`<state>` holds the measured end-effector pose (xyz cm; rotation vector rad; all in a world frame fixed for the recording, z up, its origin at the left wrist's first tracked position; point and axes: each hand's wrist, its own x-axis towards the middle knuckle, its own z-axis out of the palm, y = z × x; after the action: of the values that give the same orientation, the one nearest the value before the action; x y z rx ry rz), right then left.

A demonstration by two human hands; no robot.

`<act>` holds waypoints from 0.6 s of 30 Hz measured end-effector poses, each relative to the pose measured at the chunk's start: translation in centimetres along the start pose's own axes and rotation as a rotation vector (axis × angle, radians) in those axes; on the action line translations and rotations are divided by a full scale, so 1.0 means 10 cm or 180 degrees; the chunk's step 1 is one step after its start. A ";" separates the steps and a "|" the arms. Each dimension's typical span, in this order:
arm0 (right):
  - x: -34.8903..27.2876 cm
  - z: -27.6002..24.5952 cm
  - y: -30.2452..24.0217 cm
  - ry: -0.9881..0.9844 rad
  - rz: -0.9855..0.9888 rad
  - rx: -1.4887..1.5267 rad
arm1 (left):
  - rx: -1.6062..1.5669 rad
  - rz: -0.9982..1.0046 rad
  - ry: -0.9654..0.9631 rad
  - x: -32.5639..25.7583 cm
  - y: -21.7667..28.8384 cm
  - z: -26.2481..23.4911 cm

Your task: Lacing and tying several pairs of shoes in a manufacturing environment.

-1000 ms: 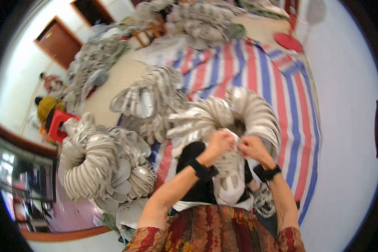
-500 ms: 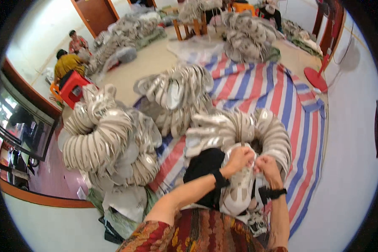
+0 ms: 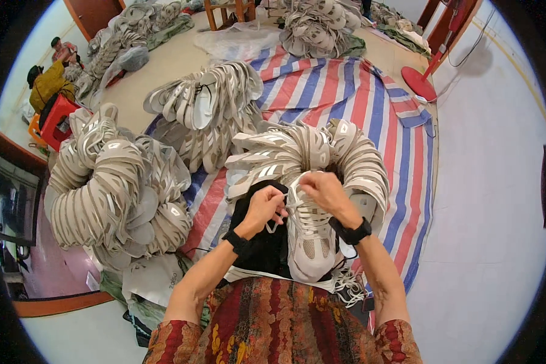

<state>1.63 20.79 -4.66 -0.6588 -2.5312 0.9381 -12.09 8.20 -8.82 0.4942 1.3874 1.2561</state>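
Observation:
A pale beige and white sneaker upper (image 3: 312, 239) lies in front of me, toe toward my body, with white laces (image 3: 312, 213) threaded across its front. To the left of the lacing, my left hand (image 3: 262, 211) pinches a white lace strand by the shoe's top. My right hand (image 3: 329, 193) bends over the top of the lacing with its fingers closed; what they grip is hidden under them. Black cloth (image 3: 264, 242) lies beneath my left hand. More white laces (image 3: 347, 285) are heaped to the right of the toe.
Rings of strung shoe uppers stand beyond my hands (image 3: 361, 164), at the left (image 3: 97, 203) and behind (image 3: 206, 100). They rest around a striped sheet (image 3: 400, 200). A red fan base (image 3: 418, 84) stands far right. Two people sit far left near a red stool (image 3: 57, 121).
My hands were close together over the shoe's top and are now apart, the left drawn to the left. The view has shifted, and more of the shoe's front and lacing shows.

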 end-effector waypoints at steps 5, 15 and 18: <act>-0.15 0.18 -0.09 -0.0194 0.0415 -0.0124 | -0.0209 -0.0068 -0.0239 -0.03 -0.15 -0.03; -0.18 0.14 -0.05 -0.0146 0.0384 0.0146 | 0.0061 0.0172 -0.0167 -0.03 -0.10 0.02; -0.18 0.14 -0.04 -0.0212 0.0450 0.0179 | 0.0124 0.0312 -0.0078 -0.03 -0.11 0.03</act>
<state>2.35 18.83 -5.72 -0.8108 -2.5323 1.0926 -11.41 7.70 -9.55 0.6089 1.3830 1.2996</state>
